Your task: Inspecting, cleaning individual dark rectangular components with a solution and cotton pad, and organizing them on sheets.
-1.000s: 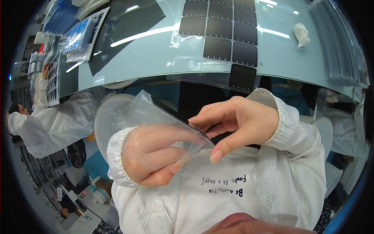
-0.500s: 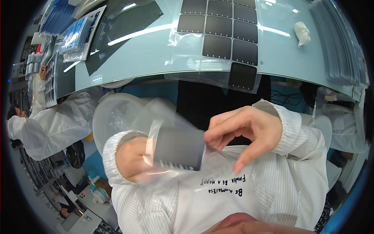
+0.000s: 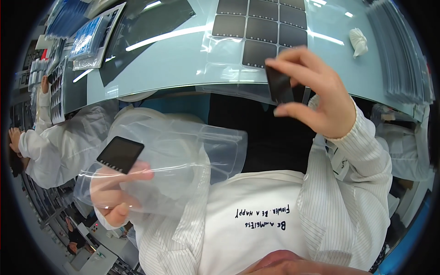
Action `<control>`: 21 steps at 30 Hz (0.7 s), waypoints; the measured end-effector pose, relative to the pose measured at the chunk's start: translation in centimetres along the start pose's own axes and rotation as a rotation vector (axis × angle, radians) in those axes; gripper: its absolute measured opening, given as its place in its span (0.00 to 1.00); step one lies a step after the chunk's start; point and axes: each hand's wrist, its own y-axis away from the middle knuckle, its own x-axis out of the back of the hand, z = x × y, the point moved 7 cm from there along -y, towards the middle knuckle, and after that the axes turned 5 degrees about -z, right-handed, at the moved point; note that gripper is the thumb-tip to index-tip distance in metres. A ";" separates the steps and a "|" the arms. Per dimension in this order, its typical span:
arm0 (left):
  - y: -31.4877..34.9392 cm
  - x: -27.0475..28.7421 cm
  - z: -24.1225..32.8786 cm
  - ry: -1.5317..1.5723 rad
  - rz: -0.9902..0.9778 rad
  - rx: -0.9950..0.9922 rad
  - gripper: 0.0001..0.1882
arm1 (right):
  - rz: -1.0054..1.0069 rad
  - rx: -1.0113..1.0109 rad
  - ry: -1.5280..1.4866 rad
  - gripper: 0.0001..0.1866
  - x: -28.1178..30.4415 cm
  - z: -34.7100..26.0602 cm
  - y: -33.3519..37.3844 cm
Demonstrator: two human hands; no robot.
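Observation:
My left hand (image 3: 112, 192) holds a clear plastic sheet with pockets (image 3: 183, 151) low over my lap, its fingers seen through the film. One dark square panel (image 3: 120, 155) with a row of small pale marks lies in the sheet's corner, by those fingers. At the table's near edge my right hand (image 3: 321, 94) grips another dark panel (image 3: 278, 85) between fingers and thumb, and the panel is tilted. Beyond it, several like dark panels (image 3: 261, 30) lie in rows on a clear sheet on the table; my right hand covers part of the nearest ones.
The pale glass-topped table (image 3: 183, 64) spans the far side. A crumpled white wad (image 3: 358, 42) lies on it, with a tall stack of clear sheets (image 3: 403, 59) at the right. Blue-wrapped packs (image 3: 89, 41) sit at the left. A co-worker in white (image 3: 68, 142) works at the left.
My right hand has moved from beside the sheet up to the table edge and taken hold of the panel there. My left hand has swung the clear sheet left and spread it.

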 end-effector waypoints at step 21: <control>-6.7 -5.3 -0.8 0.111 -0.250 -0.258 0.08 | 0.288 0.242 0.642 0.16 -4.1 1.1 -7.1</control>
